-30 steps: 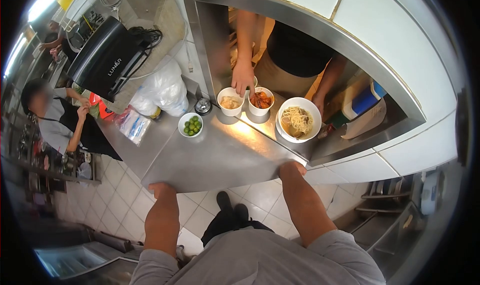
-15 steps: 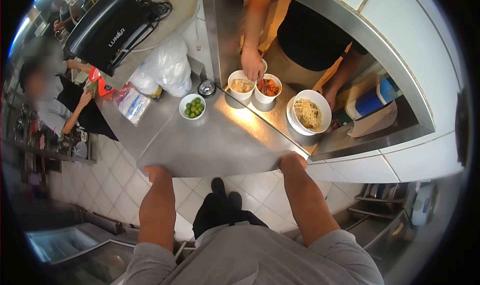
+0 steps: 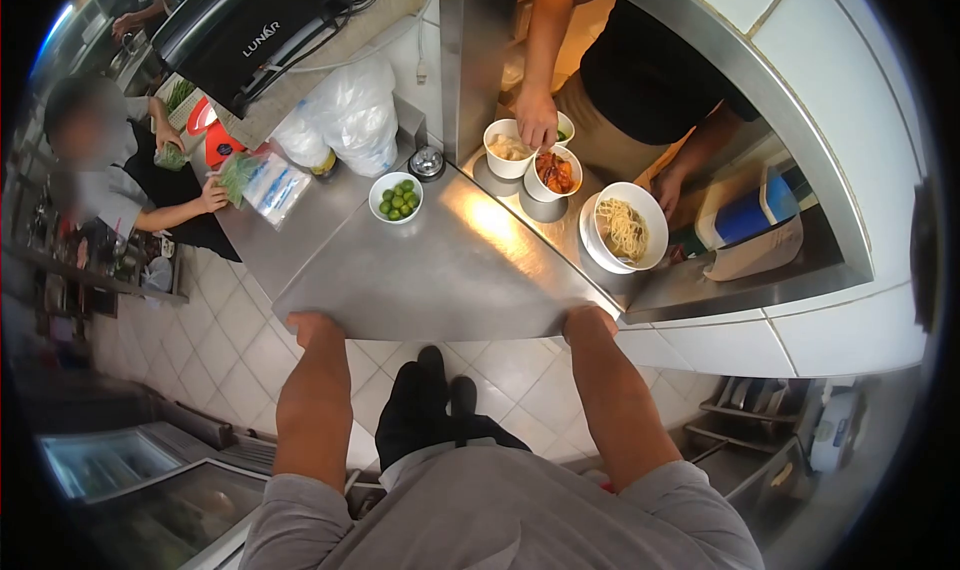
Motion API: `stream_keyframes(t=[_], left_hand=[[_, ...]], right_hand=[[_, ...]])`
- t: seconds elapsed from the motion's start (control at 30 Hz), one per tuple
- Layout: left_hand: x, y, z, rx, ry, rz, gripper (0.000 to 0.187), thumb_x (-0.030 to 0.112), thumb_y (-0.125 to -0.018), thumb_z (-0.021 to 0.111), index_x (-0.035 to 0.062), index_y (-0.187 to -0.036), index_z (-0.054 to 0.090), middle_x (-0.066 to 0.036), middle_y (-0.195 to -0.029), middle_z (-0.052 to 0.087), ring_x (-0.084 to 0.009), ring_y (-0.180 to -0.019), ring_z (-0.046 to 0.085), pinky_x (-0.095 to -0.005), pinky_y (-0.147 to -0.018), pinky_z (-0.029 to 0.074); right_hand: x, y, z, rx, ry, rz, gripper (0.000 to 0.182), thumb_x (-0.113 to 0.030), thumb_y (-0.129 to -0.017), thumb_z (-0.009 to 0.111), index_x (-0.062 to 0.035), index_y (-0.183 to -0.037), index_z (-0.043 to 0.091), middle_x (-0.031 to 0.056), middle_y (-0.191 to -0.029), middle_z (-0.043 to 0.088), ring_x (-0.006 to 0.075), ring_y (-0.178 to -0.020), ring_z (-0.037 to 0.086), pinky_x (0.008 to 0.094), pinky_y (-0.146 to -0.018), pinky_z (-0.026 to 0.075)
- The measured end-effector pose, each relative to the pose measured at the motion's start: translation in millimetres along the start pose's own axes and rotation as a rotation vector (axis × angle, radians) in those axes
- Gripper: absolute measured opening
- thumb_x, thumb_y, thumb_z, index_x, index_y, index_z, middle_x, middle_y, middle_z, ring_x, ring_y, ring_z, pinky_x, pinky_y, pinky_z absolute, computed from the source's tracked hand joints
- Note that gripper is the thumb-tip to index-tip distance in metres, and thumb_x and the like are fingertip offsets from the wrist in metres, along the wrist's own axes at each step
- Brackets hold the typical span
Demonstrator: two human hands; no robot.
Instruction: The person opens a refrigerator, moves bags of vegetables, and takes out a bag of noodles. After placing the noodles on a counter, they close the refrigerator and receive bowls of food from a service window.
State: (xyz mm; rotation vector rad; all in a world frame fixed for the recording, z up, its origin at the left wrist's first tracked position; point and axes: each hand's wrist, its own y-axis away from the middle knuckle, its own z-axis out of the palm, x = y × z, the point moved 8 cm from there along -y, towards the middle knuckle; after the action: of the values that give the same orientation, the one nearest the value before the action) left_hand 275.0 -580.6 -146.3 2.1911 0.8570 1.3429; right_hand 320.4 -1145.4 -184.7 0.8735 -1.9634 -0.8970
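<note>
My left hand [image 3: 316, 326] grips the front left edge of the steel counter [image 3: 420, 280], fingers curled at the rim. At the right end of that edge, my right hand [image 3: 590, 322] holds on the same way; the undersides of both grips are hidden. A white bowl of green limes [image 3: 397, 199] sits farther back on the counter, beside a silver call bell [image 3: 427, 163]. Past the pass-through window stand a bowl of noodles [image 3: 625, 229], a cup of red food [image 3: 554, 173] and a cup of pale food [image 3: 508, 148].
Behind the window, a person's hand [image 3: 537, 120] reaches over the cups. At left, a co-worker [image 3: 130, 170] handles green leaves near a plastic packet [image 3: 275, 190]. Plastic bags [image 3: 350, 115] and a black LUNAR machine [image 3: 255, 35] stand at the back. Tiled floor [image 3: 225, 330] lies below.
My view has shifted slightly; both my hands stay on the counter edge. The co-worker's hand has moved to the leaves by the packet. Behind the window, a cup with green contents now shows more.
</note>
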Motion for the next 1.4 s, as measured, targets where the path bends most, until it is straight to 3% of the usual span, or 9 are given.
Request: stream_keyframes(t=[0.17,0.27,0.6,0.87,1.0,1.13,1.4], left_hand=[[4.3,-0.8,-1.1,-0.002,-0.032,0.017,0.081,0.062,-0.087,0.034,-0.0065,-0.121,0.062,-0.023,-0.122,0.063,-0.0389,-0.106,0.062,-0.0504,-0.091,0.049],[2.1,-9.7,2.1,0.028,-0.041,0.011,0.081,0.063,-0.087,0.034,-0.0062,-0.119,0.063,-0.024,-0.121,0.063,-0.039,-0.105,0.062,-0.0505,-0.091,0.05],[2.1,-2.0,0.3,0.073,-0.013,-0.011,0.081,0.064,-0.087,0.035,-0.005,-0.118,0.063,-0.023,-0.121,0.064,-0.0385,-0.102,0.063,-0.0506,-0.088,0.051],[0.0,-18.9,4.9,0.052,-0.053,0.023,0.086,0.066,-0.086,0.035,-0.0086,-0.117,0.063,-0.026,-0.123,0.062,-0.0396,-0.108,0.062,-0.0531,-0.094,0.047],[-0.4,-27.3,5.2,0.095,-0.053,0.034,0.086,0.067,-0.087,0.034,-0.0091,-0.115,0.064,-0.026,-0.12,0.064,-0.04,-0.107,0.063,-0.052,-0.095,0.047],[-2.7,-40.7,7.6,0.095,-0.088,0.031,0.085,0.067,-0.089,0.034,-0.0083,-0.11,0.067,-0.025,-0.115,0.067,-0.0412,-0.105,0.064,-0.0528,-0.096,0.047],[0.3,-36.4,7.9,0.121,-0.11,-0.025,0.081,0.066,-0.089,0.038,-0.0074,-0.107,0.068,-0.025,-0.109,0.069,-0.0434,-0.101,0.066,-0.0543,-0.092,0.05]], right_hand=[[-2.5,32.1,-13.7,0.024,0.035,0.013,0.045,-0.027,-0.087,0.07,-0.0248,-0.132,0.064,-0.0028,-0.141,0.057,0.0251,-0.126,0.055,0.0495,-0.09,0.048],[-4.7,-10.5,5.4,-0.04,0.11,0.019,0.047,-0.025,-0.085,0.072,-0.0248,-0.131,0.064,-0.0035,-0.141,0.057,0.0245,-0.126,0.054,0.05,-0.089,0.048],[0.0,-8.5,3.1,-0.043,0.046,0.038,0.048,-0.025,-0.084,0.073,-0.0268,-0.132,0.064,-0.004,-0.14,0.057,0.0247,-0.127,0.054,0.0505,-0.093,0.047],[-3.4,0.5,0.4,-0.003,0.071,-0.022,0.045,-0.026,-0.088,0.07,-0.0263,-0.133,0.063,-0.0027,-0.142,0.056,0.0239,-0.128,0.055,0.05,-0.094,0.049],[-3.7,-24.9,10.7,-0.047,0.166,0.0,0.044,-0.024,-0.087,0.072,-0.0257,-0.131,0.064,-0.0048,-0.138,0.059,0.0216,-0.123,0.058,0.0436,-0.087,0.054],[-13.7,27.7,-1.4,-0.037,0.344,-0.061,0.041,-0.023,-0.087,0.073,-0.0255,-0.127,0.067,-0.006,-0.132,0.063,0.02,-0.119,0.061,0.0404,-0.086,0.055],[-9.2,19.7,-1.4,-0.026,0.324,0.023,0.037,-0.028,-0.083,0.074,-0.0283,-0.119,0.068,-0.0082,-0.122,0.067,0.0125,-0.113,0.064,0.0319,-0.088,0.054]])
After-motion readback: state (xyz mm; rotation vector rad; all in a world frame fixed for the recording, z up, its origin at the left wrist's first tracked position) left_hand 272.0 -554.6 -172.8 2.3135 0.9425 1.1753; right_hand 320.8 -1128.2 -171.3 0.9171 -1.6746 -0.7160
